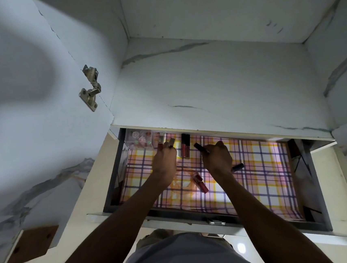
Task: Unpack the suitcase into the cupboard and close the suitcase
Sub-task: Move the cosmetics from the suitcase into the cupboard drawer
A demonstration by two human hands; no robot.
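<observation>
Both my hands reach into the open cupboard drawer (309, 184), which is lined with checked paper. My left hand (164, 160) grips small cosmetic tubes (167, 143) with grey caps, held close to a clear organiser box (141, 140) in the drawer's far left corner. My right hand (216, 157) grips a dark slim tube (199, 147) that points up and left. Two dark red lip gloss tubes (185, 146) lie side by side between my hands. A red bottle (200, 181) lies on the liner nearer to me, and a dark tube (238, 167) lies by my right wrist. The suitcase is out of view.
A marble-patterned shelf (217, 89) spans the cupboard above the drawer. The open cupboard door (27, 92) stands at the left with a metal hinge (90, 88). The drawer's front edge has a small metal latch (217, 222).
</observation>
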